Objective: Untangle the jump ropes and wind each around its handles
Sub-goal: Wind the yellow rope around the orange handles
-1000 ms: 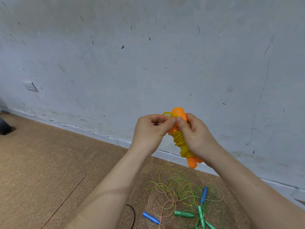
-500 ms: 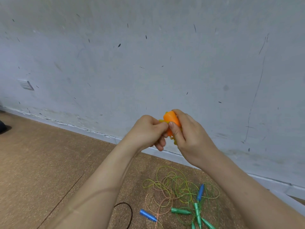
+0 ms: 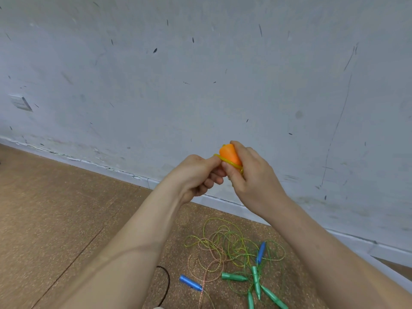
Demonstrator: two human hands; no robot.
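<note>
My right hand (image 3: 252,175) grips the orange handles (image 3: 229,153) of a jump rope, held up in front of the wall; most of the bundle is hidden behind that hand. My left hand (image 3: 198,172) pinches a loop of the yellow rope (image 3: 231,163) and holds it across the orange handle tip. On the floor below lies a tangle of green and pink ropes (image 3: 225,246) with two blue handles (image 3: 190,283) (image 3: 260,253) and several green handles (image 3: 234,276).
A grey marked wall (image 3: 200,74) with a white skirting board (image 3: 111,168) stands close ahead. The floor (image 3: 55,208) is brown cork-like board. A black cable (image 3: 166,279) curves on the floor by my left forearm. A wall socket (image 3: 21,103) sits far left.
Both hands have lowered a little and tilted the orange bundle toward me, hiding the wound yellow coil. My left hand has drawn the yellow loop over the handle tip.
</note>
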